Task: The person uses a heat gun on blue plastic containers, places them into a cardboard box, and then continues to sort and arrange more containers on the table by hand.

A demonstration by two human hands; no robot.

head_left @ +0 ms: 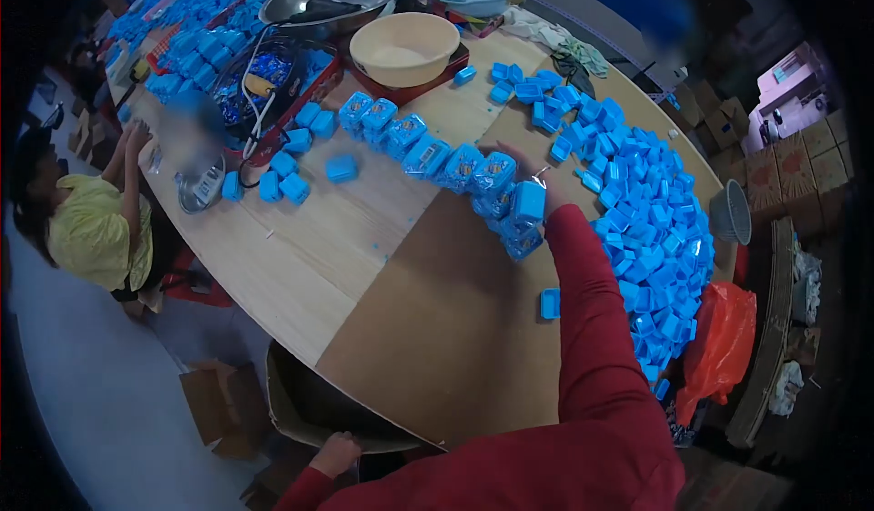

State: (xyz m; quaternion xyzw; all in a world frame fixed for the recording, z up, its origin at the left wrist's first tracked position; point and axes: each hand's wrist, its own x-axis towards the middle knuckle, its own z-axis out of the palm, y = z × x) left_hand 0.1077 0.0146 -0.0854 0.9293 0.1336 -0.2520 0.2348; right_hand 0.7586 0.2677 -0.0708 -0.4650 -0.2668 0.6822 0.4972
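My right hand (528,167) reaches to the near end of a curved row of film-wrapped blue packs (426,156), touching or just behind them. Most of its fingers are hidden by the packs. Right beside that wrist stands a blue plastic box (529,202), atop or against the wrapped packs at the row's end. Low in the view, my left hand (337,454) is closed at the rim of an open cardboard box (289,424) below the table edge. Another small blue box (550,303) lies apart, left of my right forearm.
A large heap of blue boxes (637,229) covers the table's right side, with a red plastic bag (719,343) at its edge. A cream basin (404,49) and a metal bowl (330,1) stand at the back. A person in yellow (96,229) sits at left.
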